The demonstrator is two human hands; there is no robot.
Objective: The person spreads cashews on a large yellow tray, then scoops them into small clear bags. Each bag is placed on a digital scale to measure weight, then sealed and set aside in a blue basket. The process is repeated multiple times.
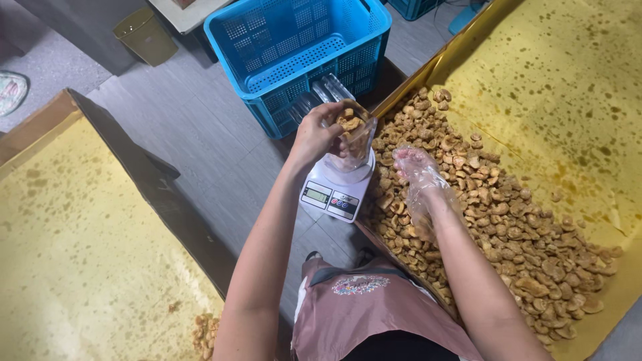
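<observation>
My left hand grips the rim of a clear plastic container partly filled with brown fried snack pieces. The container stands on a small white digital kitchen scale on the floor. My right hand, covered by a thin clear plastic glove, hovers palm up just right of the container, over a heap of the same brown snack pieces. Its fingers are spread and I cannot make out any pieces in it. The heap lies on oil-stained yellow paper in a large shallow tray.
A blue plastic crate holding a few clear containers stands behind the scale. At left lies another big tray lined with stained yellow paper, with a few snack pieces at its near corner. A small olive bin sits far back.
</observation>
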